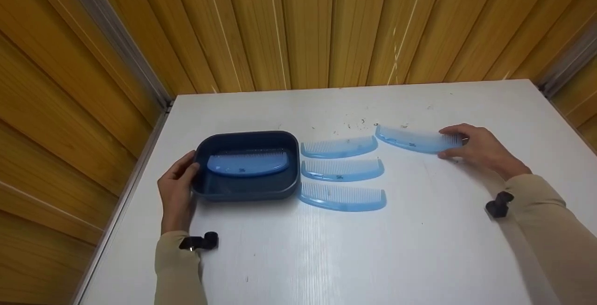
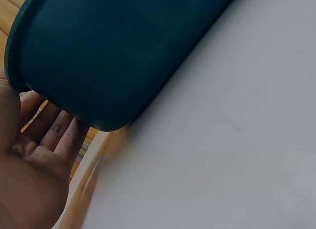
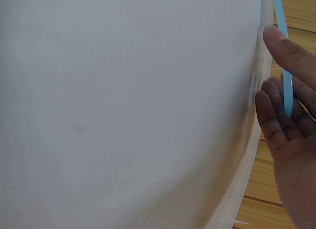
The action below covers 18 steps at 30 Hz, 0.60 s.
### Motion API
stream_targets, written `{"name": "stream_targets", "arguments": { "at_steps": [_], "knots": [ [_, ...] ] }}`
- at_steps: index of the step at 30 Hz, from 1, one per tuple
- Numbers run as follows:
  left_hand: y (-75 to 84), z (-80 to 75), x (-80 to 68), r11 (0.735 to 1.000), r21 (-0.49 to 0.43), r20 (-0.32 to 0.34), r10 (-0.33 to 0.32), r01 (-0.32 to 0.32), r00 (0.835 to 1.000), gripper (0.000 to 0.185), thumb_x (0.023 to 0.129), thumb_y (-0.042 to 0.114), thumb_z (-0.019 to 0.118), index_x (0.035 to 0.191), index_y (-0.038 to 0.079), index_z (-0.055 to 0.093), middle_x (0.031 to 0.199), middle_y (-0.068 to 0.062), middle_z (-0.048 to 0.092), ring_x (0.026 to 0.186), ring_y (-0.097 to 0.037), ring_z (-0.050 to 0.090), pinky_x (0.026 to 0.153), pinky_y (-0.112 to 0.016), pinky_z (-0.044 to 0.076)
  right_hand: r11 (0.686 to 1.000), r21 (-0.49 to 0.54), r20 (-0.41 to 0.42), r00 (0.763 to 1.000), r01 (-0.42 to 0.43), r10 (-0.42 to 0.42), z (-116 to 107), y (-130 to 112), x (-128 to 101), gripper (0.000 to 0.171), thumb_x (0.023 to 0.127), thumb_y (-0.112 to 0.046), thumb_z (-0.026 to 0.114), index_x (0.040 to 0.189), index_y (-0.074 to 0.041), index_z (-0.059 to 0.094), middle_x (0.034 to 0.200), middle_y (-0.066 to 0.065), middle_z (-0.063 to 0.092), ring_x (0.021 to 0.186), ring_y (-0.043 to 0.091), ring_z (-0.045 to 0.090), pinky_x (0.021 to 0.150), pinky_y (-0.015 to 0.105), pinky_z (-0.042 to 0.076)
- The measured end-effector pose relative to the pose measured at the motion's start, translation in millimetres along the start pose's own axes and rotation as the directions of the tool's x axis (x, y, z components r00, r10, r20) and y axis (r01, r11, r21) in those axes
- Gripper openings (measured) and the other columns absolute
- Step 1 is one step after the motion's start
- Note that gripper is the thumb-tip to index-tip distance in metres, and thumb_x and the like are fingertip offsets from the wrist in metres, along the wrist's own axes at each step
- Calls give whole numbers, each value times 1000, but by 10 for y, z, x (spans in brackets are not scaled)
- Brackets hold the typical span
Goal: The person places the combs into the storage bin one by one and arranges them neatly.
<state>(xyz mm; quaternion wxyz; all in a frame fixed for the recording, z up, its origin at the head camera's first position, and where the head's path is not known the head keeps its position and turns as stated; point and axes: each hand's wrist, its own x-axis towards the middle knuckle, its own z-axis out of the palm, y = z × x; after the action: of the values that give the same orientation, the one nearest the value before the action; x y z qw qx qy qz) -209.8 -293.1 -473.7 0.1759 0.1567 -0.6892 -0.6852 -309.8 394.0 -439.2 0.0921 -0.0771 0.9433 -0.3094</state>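
A dark blue rectangular plastic basin (image 1: 247, 196) stands at the left of the table, and one light blue comb (image 1: 247, 165) lies inside, teeth toward the back. My left hand (image 1: 177, 190) grips the basin's left side, thumb at the rim and fingers against the outer wall (image 2: 84, 76). At the right, my right hand (image 1: 482, 149) pinches the right end of another light blue comb (image 1: 410, 142) between thumb and fingers. In the right wrist view, that comb (image 3: 288, 93) shows edge-on between thumb and fingers.
Three more light blue combs, a rear one (image 1: 339, 149), a middle one (image 1: 343, 170) and a front one (image 1: 343, 197), lie in a column right of the basin, teeth toward the back. Dark specks mark the white table (image 1: 326, 258). A yellow wood-patterned wall (image 1: 308, 30) rises behind.
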Motion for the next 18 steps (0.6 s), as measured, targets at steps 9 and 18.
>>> {"name": "stream_targets", "arguments": {
  "at_steps": [9,18],
  "knots": [
    [24,18,-22,1000,-3,-7,9,-9,1000,37,102,11,72,139,6,71,137,-6,68,129,-15,57,108,-22,46,1000,29,-50,999,-8,9,-13,-18,-89,78,86,-39,91,148,-3,59,157,31,45,145,53,36,117,69,30],
    [29,13,-22,1000,-6,-9,8,-8,1000,37,102,11,71,139,5,71,136,-6,69,130,-15,57,110,-23,46,996,82,-79,997,22,-16,-41,-274,-159,80,85,-47,90,148,-8,62,159,22,49,146,48,42,118,64,33]
  ]
}}
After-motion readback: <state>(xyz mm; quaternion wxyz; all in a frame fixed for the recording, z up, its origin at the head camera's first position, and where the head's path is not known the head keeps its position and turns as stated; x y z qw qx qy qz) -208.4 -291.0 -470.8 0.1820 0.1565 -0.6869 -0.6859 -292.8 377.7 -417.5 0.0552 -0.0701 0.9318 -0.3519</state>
